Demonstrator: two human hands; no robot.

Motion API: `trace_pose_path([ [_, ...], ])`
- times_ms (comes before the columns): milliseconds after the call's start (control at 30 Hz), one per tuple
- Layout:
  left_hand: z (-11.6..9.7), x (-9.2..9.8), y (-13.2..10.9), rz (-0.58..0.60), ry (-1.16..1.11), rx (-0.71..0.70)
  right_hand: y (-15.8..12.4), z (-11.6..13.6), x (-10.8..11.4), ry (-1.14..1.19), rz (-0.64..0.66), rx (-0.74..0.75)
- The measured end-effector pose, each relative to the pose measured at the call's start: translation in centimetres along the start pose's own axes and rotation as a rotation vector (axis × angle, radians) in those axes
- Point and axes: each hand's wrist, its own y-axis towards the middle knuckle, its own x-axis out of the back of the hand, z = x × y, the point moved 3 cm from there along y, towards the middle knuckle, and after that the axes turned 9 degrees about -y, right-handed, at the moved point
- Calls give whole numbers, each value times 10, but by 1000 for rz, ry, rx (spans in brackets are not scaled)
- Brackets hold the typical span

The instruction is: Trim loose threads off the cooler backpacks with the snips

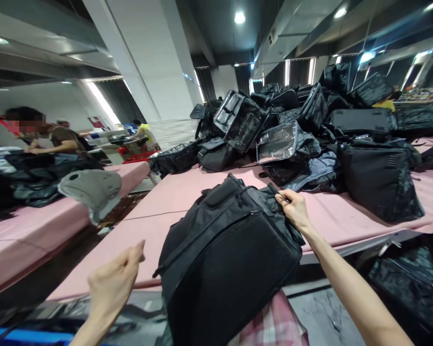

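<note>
A black backpack (231,259) leans at the near edge of the pink-covered table, its padded mesh back panel turned towards me. My right hand (292,206) is closed on the backpack's side fabric near its upper right corner. To the left of the bag, my left hand (113,278) is held in the air, apart from it. Its fingers are curled with the thumb side up, and whatever they may hold is hidden. A zipper line runs along the bag's upper edge, and a short dark pull sticks out on its left side.
The pink table (147,226) carries a big heap of dark camouflage bags (292,115) at the back. A grey-black bag (378,178) stands at right. A grey chair back (90,190) is at left, near a co-worker (54,137). More bags (414,288) lie below right.
</note>
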Motion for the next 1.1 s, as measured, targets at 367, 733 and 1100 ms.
trace_pose_path([
  [367,-206,-84,-33,394,-237,-607,4,39,-8,-163,124,239],
  [733,-212,-210,-53,988,-243,-412,-57,-85,5,-371,118,-176],
  [1100,-230,-241,-58,1063,-306,-290,-128,-54,42,-670,-118,178],
])
